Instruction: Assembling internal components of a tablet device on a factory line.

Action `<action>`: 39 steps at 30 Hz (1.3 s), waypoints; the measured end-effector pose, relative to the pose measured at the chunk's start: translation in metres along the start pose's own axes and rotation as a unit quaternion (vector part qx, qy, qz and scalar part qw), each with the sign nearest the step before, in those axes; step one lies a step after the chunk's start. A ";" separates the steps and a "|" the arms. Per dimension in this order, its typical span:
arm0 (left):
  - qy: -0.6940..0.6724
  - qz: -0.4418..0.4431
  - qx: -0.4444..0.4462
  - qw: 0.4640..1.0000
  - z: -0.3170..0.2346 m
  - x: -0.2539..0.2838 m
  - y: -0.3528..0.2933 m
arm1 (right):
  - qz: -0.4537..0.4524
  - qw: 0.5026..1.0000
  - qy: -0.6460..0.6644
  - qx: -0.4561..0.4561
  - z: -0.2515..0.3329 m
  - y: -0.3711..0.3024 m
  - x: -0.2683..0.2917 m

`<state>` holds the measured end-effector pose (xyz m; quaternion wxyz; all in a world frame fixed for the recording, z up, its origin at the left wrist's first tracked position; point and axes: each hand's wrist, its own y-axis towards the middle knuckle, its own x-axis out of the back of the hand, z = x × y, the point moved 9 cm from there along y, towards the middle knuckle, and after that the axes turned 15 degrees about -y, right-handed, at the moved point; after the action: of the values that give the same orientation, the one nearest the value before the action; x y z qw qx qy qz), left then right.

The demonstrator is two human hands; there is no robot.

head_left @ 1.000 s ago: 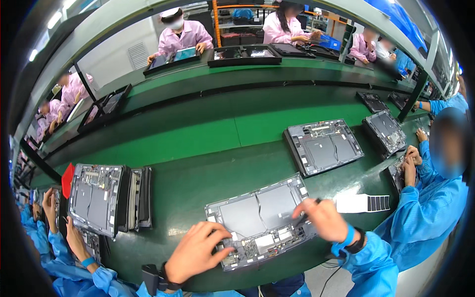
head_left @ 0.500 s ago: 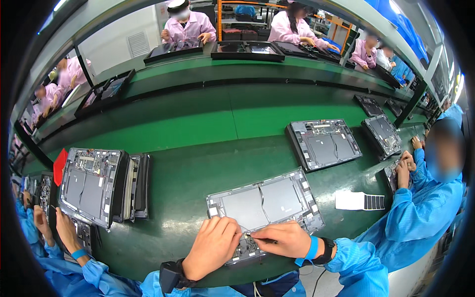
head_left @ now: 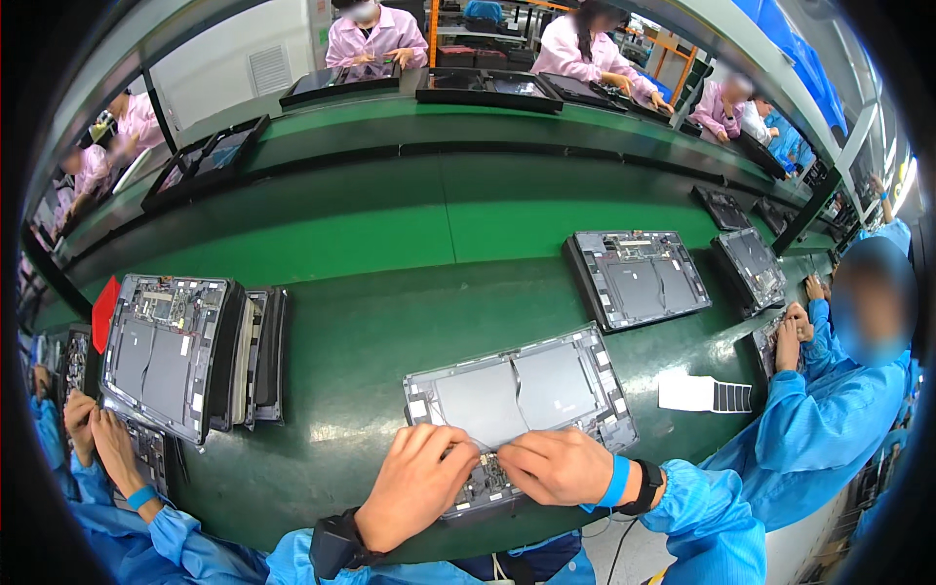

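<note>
An opened tablet-like device [head_left: 478,400] lies in front of me, insides up, with flat dark grey battery panels and a black ribbon cable [head_left: 518,390] across them. Along its near edge runs a circuit board [head_left: 487,478]. My left hand [head_left: 414,485] rests at the near left of the board, thumb and forefinger pinched. Opposite it, my right hand [head_left: 558,468] has its fingers pressed together at the board. A thin wire-like line shows between the two hands. What either hand's fingertips hold is hidden or too small to make out.
On the left stands a stack of similar devices [head_left: 161,351] beside a red piece [head_left: 105,312]. Another stack [head_left: 639,278] is at the back right. A white sheet with black labels [head_left: 704,394] lies right. Co-workers in blue sleeves [head_left: 809,419] work on both sides.
My right fingers have turned and closed in at the board; a dark thin thing seen under them before no longer shows. My left hand stays nearly in place.
</note>
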<state>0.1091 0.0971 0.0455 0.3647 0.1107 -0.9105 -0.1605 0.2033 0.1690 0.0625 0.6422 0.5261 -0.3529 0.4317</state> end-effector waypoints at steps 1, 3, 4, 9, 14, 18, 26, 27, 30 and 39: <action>0.015 0.010 -0.008 1.000 -0.002 0.000 -0.001 | 0.001 1.000 0.001 -0.001 -0.001 0.002 0.000; 0.030 0.021 -0.015 0.999 -0.003 0.000 -0.004 | 0.031 0.999 0.012 -0.038 -0.009 0.007 -0.006; 0.068 0.027 -0.043 0.996 -0.007 -0.001 -0.007 | 0.031 0.999 0.013 -0.038 -0.010 0.007 -0.007; 0.123 0.028 -0.105 0.986 -0.016 0.001 -0.015 | 0.056 0.985 0.129 -0.102 -0.025 0.004 -0.020; 0.084 0.065 -0.086 0.991 -0.009 0.002 -0.009 | 0.045 0.973 0.187 -0.124 -0.033 0.004 -0.024; 0.054 0.040 -0.085 0.994 -0.004 0.011 -0.013 | 0.042 0.970 0.202 -0.125 -0.036 0.002 -0.025; 0.003 0.003 -0.023 1.000 0.017 0.035 -0.031 | 0.106 0.966 0.212 -0.105 -0.037 0.004 -0.031; -0.008 0.009 -0.027 1.000 0.016 0.034 -0.028 | 0.083 0.967 0.218 -0.100 -0.036 0.003 -0.029; -0.016 0.023 -0.030 0.999 0.018 0.032 -0.023 | 0.063 0.967 0.226 -0.096 -0.036 0.004 -0.024; -0.040 0.064 -0.054 0.996 0.024 0.032 -0.014 | 0.051 0.971 0.218 -0.080 -0.034 0.003 -0.025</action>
<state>0.0706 0.0786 0.0437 0.3433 0.0261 -0.9195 -0.1897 0.1915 0.1979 0.0341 0.7208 0.3471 -0.2645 0.5385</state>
